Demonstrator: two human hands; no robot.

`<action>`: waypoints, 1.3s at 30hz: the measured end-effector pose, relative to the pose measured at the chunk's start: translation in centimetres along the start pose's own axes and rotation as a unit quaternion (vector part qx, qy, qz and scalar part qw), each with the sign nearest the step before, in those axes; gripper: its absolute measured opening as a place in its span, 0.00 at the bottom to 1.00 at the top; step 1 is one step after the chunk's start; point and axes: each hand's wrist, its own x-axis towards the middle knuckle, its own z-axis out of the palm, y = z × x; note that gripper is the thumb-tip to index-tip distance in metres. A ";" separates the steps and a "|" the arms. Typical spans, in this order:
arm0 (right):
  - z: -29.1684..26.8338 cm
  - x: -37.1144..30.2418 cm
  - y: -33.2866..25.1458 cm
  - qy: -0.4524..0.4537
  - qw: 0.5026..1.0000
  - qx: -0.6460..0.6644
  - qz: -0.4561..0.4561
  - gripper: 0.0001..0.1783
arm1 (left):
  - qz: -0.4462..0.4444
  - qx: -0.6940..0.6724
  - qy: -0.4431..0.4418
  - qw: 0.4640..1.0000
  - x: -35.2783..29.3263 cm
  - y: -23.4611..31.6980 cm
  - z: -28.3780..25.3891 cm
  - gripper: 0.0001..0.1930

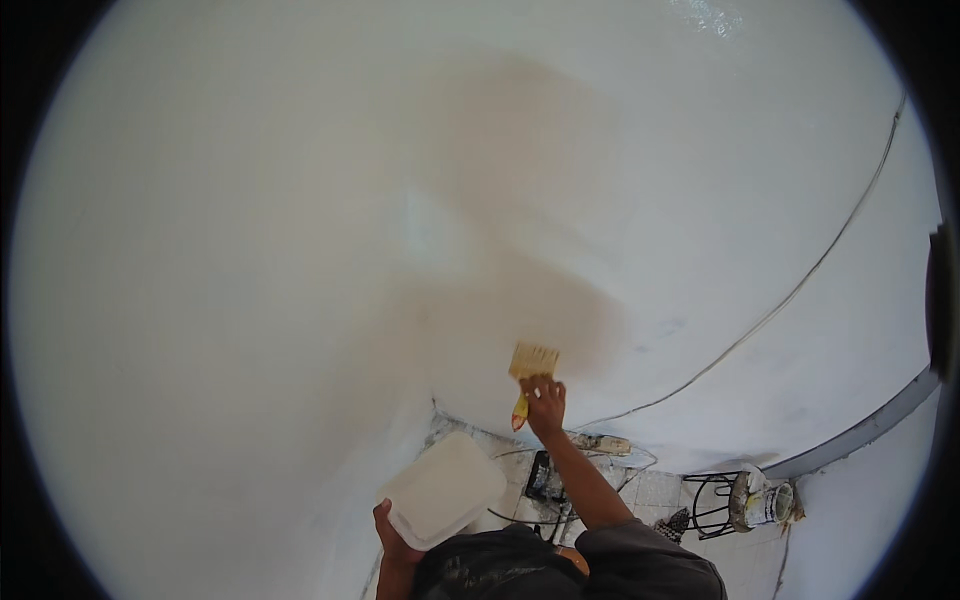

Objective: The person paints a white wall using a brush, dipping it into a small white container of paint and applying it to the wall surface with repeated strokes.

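Observation:
My right hand (544, 398) grips a wide paintbrush (535, 360) by its yellow handle, whose reddish end sticks out below the fingers. The pale bristles point up at the white wall (700, 230); whether they touch it I cannot tell. Low on the left, my left hand (396, 535) is closed on the near left edge of a white rectangular tub (450, 488). Its pale inside looks like paint, though how full it is cannot be judged. My shadow falls across the wall above the brush.
A thin cable (770, 318) runs down the wall at the right. On the tiled floor lie a black item (545, 478) and dark cords. A stool (712, 505) with black legs stands lower right, beside a paint-smeared bucket (770, 505). A grey strip (860, 430) edges the right wall.

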 end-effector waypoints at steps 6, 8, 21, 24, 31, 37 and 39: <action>-1.7 -7.7 -2.1 -0.110 0.980 0.112 0.119 0.26 | 0.019 -0.006 0.008 1.000 -0.8 0.2 -0.6 0.36; -3.5 -7.5 -2.1 -0.023 0.981 0.121 0.150 0.27 | 0.024 -0.001 -0.003 1.000 -0.6 0.5 0.0 0.36; -17.8 1.0 -6.1 0.185 0.461 0.668 0.554 0.12 | -0.036 0.049 -0.059 0.996 0.1 0.6 0.5 0.36; -20.4 1.9 -7.5 0.142 0.497 0.657 0.548 0.11 | -0.033 0.080 -0.076 0.993 -0.7 0.8 2.2 0.36; -24.5 4.2 -12.0 -0.147 0.839 0.479 0.211 0.12 | -0.020 0.099 -0.076 0.992 -0.4 0.2 3.1 0.38; -25.8 5.9 -11.9 -0.291 0.863 0.411 0.035 0.13 | -0.041 0.080 -0.118 0.989 -0.8 0.1 3.8 0.39; -25.6 5.8 -11.6 -0.298 0.859 0.415 0.024 0.16 | -0.045 0.074 -0.127 0.988 -0.9 0.0 4.2 0.39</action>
